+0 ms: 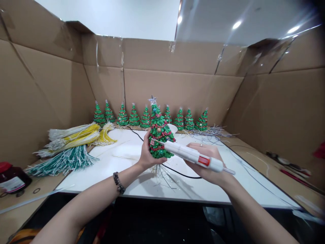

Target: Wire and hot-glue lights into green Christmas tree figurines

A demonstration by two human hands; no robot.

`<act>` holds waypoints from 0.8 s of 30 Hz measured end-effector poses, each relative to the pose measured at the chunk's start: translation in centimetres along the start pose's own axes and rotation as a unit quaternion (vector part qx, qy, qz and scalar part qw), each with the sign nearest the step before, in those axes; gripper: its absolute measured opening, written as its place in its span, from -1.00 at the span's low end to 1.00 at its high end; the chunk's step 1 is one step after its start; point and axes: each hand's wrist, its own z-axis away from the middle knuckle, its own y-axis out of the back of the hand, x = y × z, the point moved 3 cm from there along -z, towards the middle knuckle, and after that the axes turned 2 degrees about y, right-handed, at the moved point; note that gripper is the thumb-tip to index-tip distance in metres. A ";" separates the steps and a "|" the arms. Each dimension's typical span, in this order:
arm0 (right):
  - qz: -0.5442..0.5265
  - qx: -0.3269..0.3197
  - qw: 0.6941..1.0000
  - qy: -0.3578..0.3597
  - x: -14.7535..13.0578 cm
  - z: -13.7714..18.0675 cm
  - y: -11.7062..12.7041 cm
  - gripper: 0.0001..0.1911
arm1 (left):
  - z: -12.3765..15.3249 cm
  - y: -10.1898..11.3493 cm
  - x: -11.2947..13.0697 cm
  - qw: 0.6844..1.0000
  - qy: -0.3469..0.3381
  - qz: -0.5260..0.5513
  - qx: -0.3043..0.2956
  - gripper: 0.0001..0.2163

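My left hand [148, 152] is closed round the lower left side of a small green Christmas tree [158, 127], which stands upright above the white board. Red garland, little baubles and a clear star decorate it. A white hot glue gun [188, 151] with a red patch on its body is gripped in my right hand [207, 161]. Its thin nozzle points left and lies at the lower front of the tree, by a small pink present; whether it touches cannot be made out. A clear glue stick sticks out of its back end. Thin strands hang below the tree.
Several similar trees [133, 115] line the cardboard back wall [177, 71]. Bundles of yellow-white wires [83, 134] and green-white wires [66, 161] lie left on the white board [127, 179]. A dark jar with red lid [12, 178] stands far left. A black cord [180, 173] crosses the board.
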 end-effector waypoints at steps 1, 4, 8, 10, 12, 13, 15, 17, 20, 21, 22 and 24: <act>0.000 0.004 1.000 0.001 0.1 0.0 -0.1 -0.78 | 0.0 0.0 0.0 1.000 -0.001 0.003 -0.001 0.13; 0.002 0.005 1.000 0.008 0.3 -0.1 -0.3 -0.76 | 0.0 -0.1 0.1 1.000 -0.006 0.003 0.000 0.13; 0.007 0.003 1.000 0.015 0.1 -0.1 -0.3 -0.76 | -0.1 0.0 0.3 1.000 -0.019 -0.008 0.001 0.14; 0.012 0.002 1.000 0.014 0.1 -0.1 -0.2 -0.76 | -0.1 0.0 0.3 1.000 -0.022 -0.007 -0.002 0.13; 0.017 0.000 1.000 0.014 0.1 0.0 -0.2 -0.76 | 0.0 -0.1 0.2 1.000 -0.023 -0.004 -0.007 0.13; 0.019 -0.002 1.000 0.014 0.1 0.0 -0.2 -0.76 | 0.0 -0.1 0.1 1.000 -0.023 -0.004 -0.008 0.13; 0.019 -0.003 1.000 0.013 0.2 0.0 -0.2 -0.76 | 0.0 -0.1 0.0 1.000 -0.023 -0.005 -0.005 0.13; 0.019 0.002 1.000 0.014 0.3 0.0 -0.3 -0.75 | 0.0 0.0 -0.2 1.000 -0.023 -0.005 -0.001 0.13; 0.028 0.006 0.999 0.014 0.4 0.0 -0.3 -0.75 | 0.0 0.0 -0.2 1.000 -0.023 -0.002 -0.002 0.14; 0.031 0.005 0.999 0.014 0.4 0.1 -0.4 -0.75 | 0.1 0.0 -0.2 1.000 -0.022 -0.002 -0.003 0.14; 0.034 0.003 0.999 0.013 0.4 0.1 -0.4 -0.75 | 0.1 0.0 -0.1 1.000 -0.020 0.000 -0.004 0.14; 0.034 0.001 0.999 0.012 0.4 0.1 -0.4 -0.75 | 0.1 -0.1 0.0 1.000 -0.014 0.002 -0.006 0.14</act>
